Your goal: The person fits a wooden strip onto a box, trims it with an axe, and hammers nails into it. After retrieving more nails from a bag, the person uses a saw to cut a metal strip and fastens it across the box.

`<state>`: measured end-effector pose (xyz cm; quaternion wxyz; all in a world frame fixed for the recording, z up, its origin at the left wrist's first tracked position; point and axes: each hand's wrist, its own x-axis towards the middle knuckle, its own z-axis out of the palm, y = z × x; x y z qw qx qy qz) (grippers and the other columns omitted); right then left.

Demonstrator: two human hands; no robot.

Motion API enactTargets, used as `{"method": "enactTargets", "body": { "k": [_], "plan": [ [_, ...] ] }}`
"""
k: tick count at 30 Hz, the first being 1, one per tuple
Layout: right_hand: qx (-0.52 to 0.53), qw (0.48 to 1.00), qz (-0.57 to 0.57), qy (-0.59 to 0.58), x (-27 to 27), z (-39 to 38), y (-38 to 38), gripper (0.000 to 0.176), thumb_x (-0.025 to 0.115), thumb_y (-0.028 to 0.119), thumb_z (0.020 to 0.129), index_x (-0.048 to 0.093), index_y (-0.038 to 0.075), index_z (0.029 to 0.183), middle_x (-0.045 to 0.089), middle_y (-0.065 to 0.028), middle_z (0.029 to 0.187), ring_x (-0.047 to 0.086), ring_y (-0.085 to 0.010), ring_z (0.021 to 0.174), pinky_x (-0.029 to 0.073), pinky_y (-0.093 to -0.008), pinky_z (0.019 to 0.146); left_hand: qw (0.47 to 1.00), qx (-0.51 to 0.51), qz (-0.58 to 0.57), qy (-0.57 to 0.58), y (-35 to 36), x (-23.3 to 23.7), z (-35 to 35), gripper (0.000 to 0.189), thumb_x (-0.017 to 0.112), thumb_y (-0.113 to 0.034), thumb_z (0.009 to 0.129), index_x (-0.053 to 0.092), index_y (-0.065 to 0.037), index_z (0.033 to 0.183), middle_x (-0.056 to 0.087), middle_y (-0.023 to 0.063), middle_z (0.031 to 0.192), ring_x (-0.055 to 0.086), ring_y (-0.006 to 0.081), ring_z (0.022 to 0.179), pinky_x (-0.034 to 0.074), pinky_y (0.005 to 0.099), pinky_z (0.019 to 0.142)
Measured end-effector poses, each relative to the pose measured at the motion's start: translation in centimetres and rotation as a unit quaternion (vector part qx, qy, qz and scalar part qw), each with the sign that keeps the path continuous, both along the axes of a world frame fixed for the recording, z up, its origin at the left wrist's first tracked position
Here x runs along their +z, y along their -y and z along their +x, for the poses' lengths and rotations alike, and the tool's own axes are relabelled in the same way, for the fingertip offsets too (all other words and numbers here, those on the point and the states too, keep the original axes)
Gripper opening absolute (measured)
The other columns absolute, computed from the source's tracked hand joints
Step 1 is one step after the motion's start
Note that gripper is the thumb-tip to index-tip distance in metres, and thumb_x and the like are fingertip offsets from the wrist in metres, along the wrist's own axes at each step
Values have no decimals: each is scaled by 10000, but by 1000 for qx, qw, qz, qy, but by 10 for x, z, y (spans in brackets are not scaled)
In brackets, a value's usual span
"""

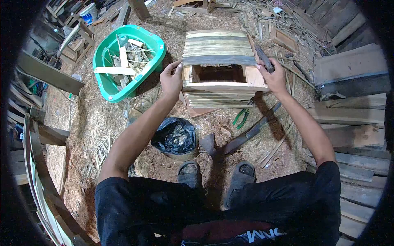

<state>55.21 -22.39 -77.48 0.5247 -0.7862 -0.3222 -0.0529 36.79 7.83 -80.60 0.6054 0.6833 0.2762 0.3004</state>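
A wooden box [219, 87] with slatted sides stands in front of me, its upper face partly open onto a dark hollow. Across that opening's far edge lies a dark grey wooden slat [219, 60], beside several paler slats [219, 43]. My left hand [171, 80] pinches the slat's left end, thumb on the near side. At the right end, my right hand [274, 77] is closed with its thumb against the slat. A dark narrow bar [263, 57] runs up from between its fingers; its lower end is hidden by the hand.
A green tub [98, 88] of wood scraps stands at left. Nearer me are a black-lined bag [174, 135], green-handled pliers [241, 119] and a long dark blade-like tool [246, 137]. Stacked boards [349, 106] line the right; shavings cover the ground.
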Motion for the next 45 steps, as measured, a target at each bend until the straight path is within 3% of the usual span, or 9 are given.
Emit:
{"method": "enactTargets", "body": {
  "k": [16, 19, 27, 30, 36, 38, 41, 42, 45],
  "plan": [
    [8, 1000, 21, -15, -5, 1, 0, 193, 731, 123, 854, 642, 26, 995, 705, -52, 914, 643, -119, 825, 501, -298, 782, 996, -6, 84, -16, -1, -1, -1, 248, 566, -136, 990, 626, 26, 1167, 682, 103, 1054, 623, 140, 950, 497, 284, 853],
    [10, 999, 17, -35, -6, 2, 0, 197, 727, 137, 857, 644, 28, 998, 704, -64, 905, 645, -124, 823, 502, -303, 772, 997, -1, 79, 17, -1, -4, 1, 195, 583, -95, 971, 656, -1, 1125, 693, 75, 945, 609, 111, 833, 507, 278, 755],
    [-45, 998, -41, 27, 14, -21, 3, 349, 730, 291, 877, 578, 6, 1009, 572, -75, 751, 532, -155, 688, 450, -350, 634, 996, -5, -65, 56, 4, 13, -14, 357, 448, -182, 1029, 527, 50, 1288, 649, 121, 1117, 607, 146, 936, 494, 288, 828],
    [-18, 990, -8, 139, 20, -52, 7, 402, 695, 352, 895, 545, -1, 1015, 545, -74, 756, 532, -165, 702, 444, -354, 634, 999, 39, -30, 16, -6, -1, -24, 369, 453, -174, 1019, 507, 43, 1312, 634, 133, 1137, 595, 174, 985, 471, 308, 889],
    [199, 944, -132, 229, 6, -107, 6, 431, 608, 412, 908, 491, 2, 973, 555, -216, 915, 546, -364, 823, 439, -467, 747, 976, -64, 206, -34, 38, -12, -73, 250, 453, -141, 1014, 535, 22, 1185, 605, 151, 1046, 566, 225, 968, 452, 356, 883],
    [228, 936, -112, 243, 5, -136, 6, 379, 631, 344, 917, 451, 16, 978, 467, -163, 851, 472, -300, 773, 398, -434, 712, 958, -14, 284, -31, 52, -22, -88, 244, 469, -123, 1003, 507, 15, 1200, 573, 149, 1042, 540, 221, 962, 449, 365, 855],
    [163, 966, -105, 169, -29, -160, 28, 469, 612, 397, 930, 422, -18, 1042, 479, -206, 919, 488, -360, 858, 399, -464, 789, 966, -47, 243, -79, 60, -67, -113, 271, 510, -115, 983, 479, 12, 1220, 544, 159, 1062, 523, 227, 991, 441, 363, 854],
    [133, 976, -107, 136, -38, -163, 38, 490, 601, 414, 933, 421, -27, 1050, 486, -219, 930, 499, -378, 877, 403, -476, 796, 986, -92, 111, -80, 80, -64, -120, 228, 550, -122, 963, 532, -4, 1157, 563, 159, 1004, 548, 233, 938, 453, 360, 825],
    [7, 993, -98, -68, -54, -176, 59, 521, 600, 426, 938, 413, -45, 1059, 474, -233, 941, 495, -368, 884, 394, -480, 834, 955, -240, 132, -113, 131, -67, -116, 155, 579, -115, 937, 585, -11, 1052, 609, 153, 924, 595, 263, 851, 478, 365, 767]
  ]
}}
